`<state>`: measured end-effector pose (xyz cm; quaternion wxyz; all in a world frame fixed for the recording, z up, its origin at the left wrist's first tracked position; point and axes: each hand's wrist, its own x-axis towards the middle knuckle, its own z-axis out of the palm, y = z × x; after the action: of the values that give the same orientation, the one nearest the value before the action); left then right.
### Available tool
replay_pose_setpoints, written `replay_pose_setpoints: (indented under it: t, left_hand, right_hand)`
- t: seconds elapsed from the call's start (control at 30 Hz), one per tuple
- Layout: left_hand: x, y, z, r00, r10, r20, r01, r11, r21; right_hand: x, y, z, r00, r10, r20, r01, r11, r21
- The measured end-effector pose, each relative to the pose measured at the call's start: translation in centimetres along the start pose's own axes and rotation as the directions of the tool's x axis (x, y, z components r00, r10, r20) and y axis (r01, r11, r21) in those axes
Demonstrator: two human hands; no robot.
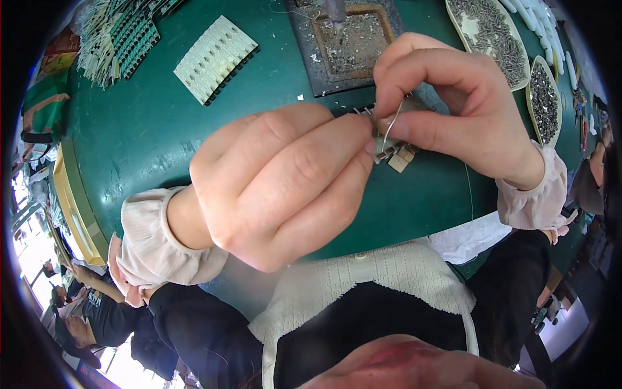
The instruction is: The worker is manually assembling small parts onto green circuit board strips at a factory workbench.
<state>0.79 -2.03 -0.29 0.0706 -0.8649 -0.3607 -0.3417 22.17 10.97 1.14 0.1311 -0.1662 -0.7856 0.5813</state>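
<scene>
Though barely showing between the fingertips, looks light and rigid: a small grey-and-beige connector block [396, 155], moulded plastic by the look of it, with tiny metal contacts along one edge. Sits raised above the green table [149, 129], near the centre of the view, pinched at its left end by the left hand [272, 188], thumb and forefinger clenched on it. Met from the other side by the right hand [453, 110], grip closed on a thin pale wire [389, 129] that curves down against the block; cannot tell whether those fingers also touch the block itself.

Probably weighs next to nothing, so calls for steadiness rather than strength. Likely smooth, and easy to let slip or twist; the small contacts probably bend under careless pressure. Best taken by the flat plastic sides, away from the metal. Wire judged springy yet easily kinked; best pinched close to where it meets the block.

Further back on the table: a white ribbed strip [216, 58], a dark tray [301, 45] of metal scraps, two oval dishes [453, 23] of small metal parts, all well apart from both hands.
</scene>
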Motion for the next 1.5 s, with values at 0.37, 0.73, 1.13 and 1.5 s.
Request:
replay_pose_setpoints:
  t: [0.37, 0.73, 1.13, 1.5]
  left_hand:
    - [0.0, -0.1, 0.2, 1.0, -0.006, -0.017, 0.006, 1.0, -0.005]
    - [0.0, 0.2, 0.8, 0.998, 0.008, -0.062, -0.013, 0.997, -0.082]
    - [-0.1, 0.6, 0.9, 0.997, 0.032, -0.07, -0.038, 0.995, -0.087]
    - [0.6, 0.3, -0.1, 0.977, -0.2, 0.075, 0.212, 0.95, -0.229]
  right_hand:
    - [-0.1, 0.2, -0.1, 0.998, -0.056, -0.007, 0.056, 0.997, -0.06]
    - [-0.3, 0.0, -0.3, 0.997, -0.077, 0.009, 0.077, 0.985, -0.152]
    - [0.2, -3.3, -1.2, 0.881, 0.363, -0.303, -0.355, 0.931, 0.086]
    - [-0.1, -3.9, -1.2, 0.947, -0.019, -0.319, -0.099, 0.931, -0.35]
